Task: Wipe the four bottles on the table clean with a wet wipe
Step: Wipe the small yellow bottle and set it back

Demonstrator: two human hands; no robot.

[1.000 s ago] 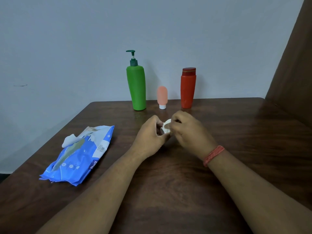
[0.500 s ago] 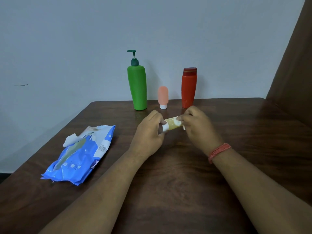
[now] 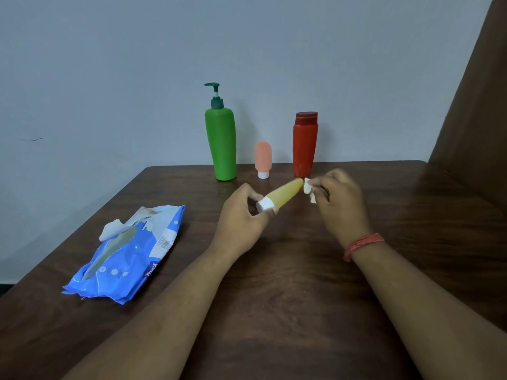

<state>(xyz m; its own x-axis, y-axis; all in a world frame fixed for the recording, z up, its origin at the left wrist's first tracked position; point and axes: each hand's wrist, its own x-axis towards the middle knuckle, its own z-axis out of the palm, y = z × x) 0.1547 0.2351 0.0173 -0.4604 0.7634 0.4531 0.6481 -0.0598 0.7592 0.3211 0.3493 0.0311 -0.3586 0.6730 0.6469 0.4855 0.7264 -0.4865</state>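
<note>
The left hand (image 3: 241,218) pinches the white cap of a small yellow bottle (image 3: 284,195), held tilted above the table (image 3: 274,297), while the right hand (image 3: 338,198) grips a crumpled wipe (image 3: 309,189) against its far end. Behind stand three more bottles — green (image 3: 221,145), pink (image 3: 262,159), red (image 3: 305,145) — and the wipe pack (image 3: 129,255) lies well left.

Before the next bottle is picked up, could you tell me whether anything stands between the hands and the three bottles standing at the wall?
Nothing visible does. The green pump bottle, pink tube and red bottle stand across bare table.
</note>
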